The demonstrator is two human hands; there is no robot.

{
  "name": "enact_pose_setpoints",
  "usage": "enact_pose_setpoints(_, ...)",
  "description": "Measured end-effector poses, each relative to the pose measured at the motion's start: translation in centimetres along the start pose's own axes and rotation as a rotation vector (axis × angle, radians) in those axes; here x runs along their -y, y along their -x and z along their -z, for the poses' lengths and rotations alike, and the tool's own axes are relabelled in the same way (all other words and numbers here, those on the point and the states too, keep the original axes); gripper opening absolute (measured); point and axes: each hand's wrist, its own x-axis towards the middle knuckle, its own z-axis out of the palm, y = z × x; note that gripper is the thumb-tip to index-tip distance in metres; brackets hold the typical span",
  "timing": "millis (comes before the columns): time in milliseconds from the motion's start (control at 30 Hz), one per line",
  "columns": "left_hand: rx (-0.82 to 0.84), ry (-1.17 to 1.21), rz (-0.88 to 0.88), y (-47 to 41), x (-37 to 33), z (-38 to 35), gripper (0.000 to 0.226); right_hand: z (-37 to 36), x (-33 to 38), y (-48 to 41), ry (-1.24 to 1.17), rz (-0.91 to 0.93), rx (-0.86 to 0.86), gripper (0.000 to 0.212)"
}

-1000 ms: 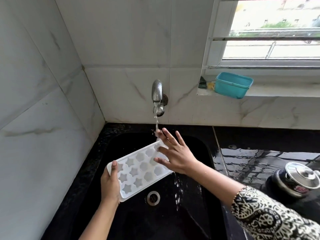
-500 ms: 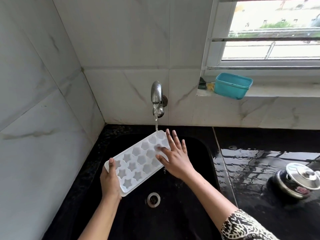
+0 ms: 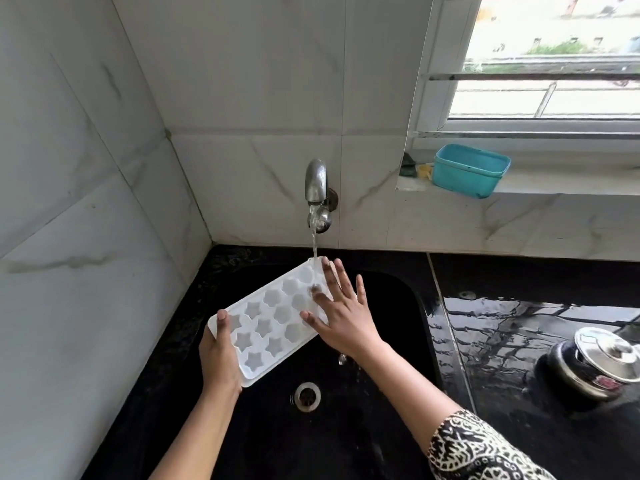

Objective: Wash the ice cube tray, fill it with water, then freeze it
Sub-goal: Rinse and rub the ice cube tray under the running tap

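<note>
The tray (image 3: 273, 323) is held tilted over the sink (image 3: 398, 341), its long axis running from the left hand (image 3: 220, 358), clamped on the near corner, up to the tap (image 3: 317, 188) stream at the far end. The right hand (image 3: 343, 317) is laid spread across the far cells, nearer the water.

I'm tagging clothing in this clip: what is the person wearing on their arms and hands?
Both hands are bare: no gloves, rings or bracelets show on the left hand or the right hand. The left forearm is uncovered as far as the view reaches. The right arm wears a black-and-cream patterned fabric sleeve that ends below the elbow.
</note>
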Motion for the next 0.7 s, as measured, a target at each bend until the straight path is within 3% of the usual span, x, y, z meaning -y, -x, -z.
enact_pose_setpoints(100, 0.009, -0.009, -0.035, -0.4, -0.1, 0.5, 0.022, 1.2, -1.2, 0.0, -0.068, -0.007, 0.074, 0.060)
enact_pose_setpoints(233, 0.030, 0.004, 0.007, -0.1, 0.7, 0.4, 0.032, 1.5, -1.4, -0.6, 0.155, 0.107, -0.093, 0.054)
enact_pose_setpoints(367, 0.028, 0.033, 0.011, 0.0, 0.2, 0.1, 0.026, 0.3, -0.8, 0.0, 0.206, 0.047, -0.144, 0.053)
enact_pose_setpoints(500, 0.022, 0.006, -0.024, 0.1, 0.6, 0.3, 0.026, 0.9, 0.3, 0.7, -0.056, -0.087, -0.031, 0.067)
enact_pose_setpoints(700, 0.013, 0.017, -0.035, 1.0, 0.9, -0.6, 0.023, 1.7, 2.1, -1.1, -0.581, -0.349, 0.118, 0.051)
